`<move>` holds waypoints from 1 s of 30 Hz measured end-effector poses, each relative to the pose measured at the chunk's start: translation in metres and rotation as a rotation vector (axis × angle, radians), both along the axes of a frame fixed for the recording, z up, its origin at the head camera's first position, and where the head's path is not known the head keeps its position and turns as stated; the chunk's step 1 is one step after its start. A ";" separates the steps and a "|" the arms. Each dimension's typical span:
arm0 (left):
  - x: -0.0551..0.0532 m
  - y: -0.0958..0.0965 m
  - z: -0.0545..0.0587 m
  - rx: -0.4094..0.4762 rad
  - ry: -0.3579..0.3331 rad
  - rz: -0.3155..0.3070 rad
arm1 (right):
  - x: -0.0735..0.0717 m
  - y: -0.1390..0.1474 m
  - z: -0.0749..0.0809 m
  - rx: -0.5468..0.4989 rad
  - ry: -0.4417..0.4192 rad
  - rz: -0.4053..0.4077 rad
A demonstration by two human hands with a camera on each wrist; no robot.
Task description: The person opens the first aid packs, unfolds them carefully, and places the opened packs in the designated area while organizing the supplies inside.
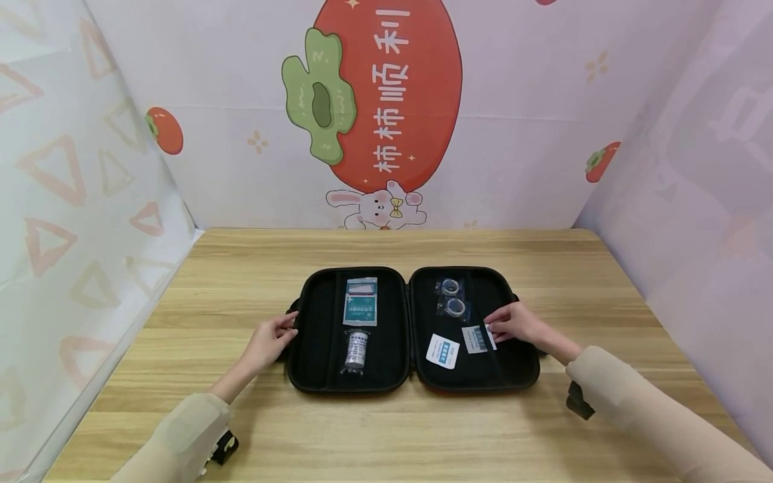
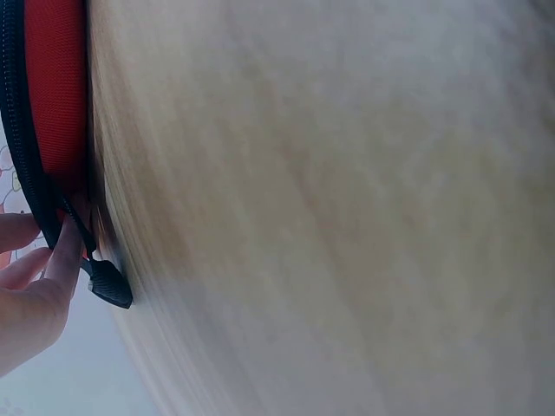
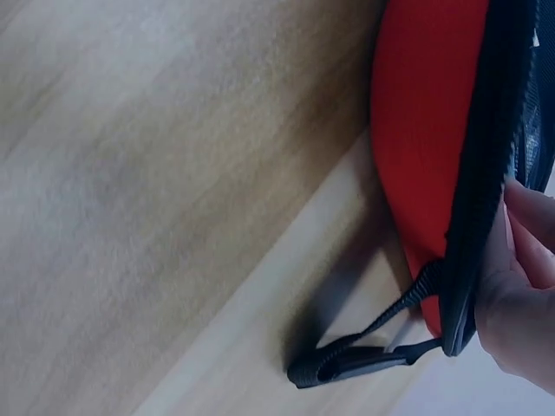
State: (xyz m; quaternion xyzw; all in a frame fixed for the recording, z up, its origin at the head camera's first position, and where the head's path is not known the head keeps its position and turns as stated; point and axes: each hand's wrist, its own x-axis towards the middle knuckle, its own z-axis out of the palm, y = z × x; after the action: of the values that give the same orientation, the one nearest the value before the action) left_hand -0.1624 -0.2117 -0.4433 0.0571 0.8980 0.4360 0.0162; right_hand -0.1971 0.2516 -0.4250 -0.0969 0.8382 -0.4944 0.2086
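Note:
An unzipped case [image 1: 379,380], black inside and red outside, lies spread open on the table. At its left rim, my left hand [image 1: 270,342] grips the edge beside a black zipper pull [image 2: 109,284]. My right hand [image 1: 513,322] reaches into the right half and pinches the right end of a small flat packet [image 1: 474,340], which appears to pass under a dark strap. Beside it lies a white square packet [image 1: 443,351]. Above are two rolls of tape [image 1: 449,287] in clear wrapping. The left half holds a teal-and-white packet [image 1: 360,302] and a wrapped bandage roll [image 1: 356,350].
The case rests on a wood-grain table [image 1: 386,436]. A black handle loop [image 3: 347,355] sticks out from the case's right side. Printed cloth [image 1: 229,168] hangs behind the table and along both sides.

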 end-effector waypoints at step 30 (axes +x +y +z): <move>0.001 0.000 -0.001 -0.002 0.026 -0.008 | -0.008 -0.021 -0.010 0.086 -0.016 -0.136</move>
State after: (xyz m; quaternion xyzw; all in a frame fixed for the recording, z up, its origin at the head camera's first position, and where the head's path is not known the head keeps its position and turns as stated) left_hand -0.1618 -0.2118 -0.4438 0.0662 0.8983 0.4342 0.0061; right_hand -0.2051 0.2308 -0.4348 -0.0267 0.8616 -0.4717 0.1854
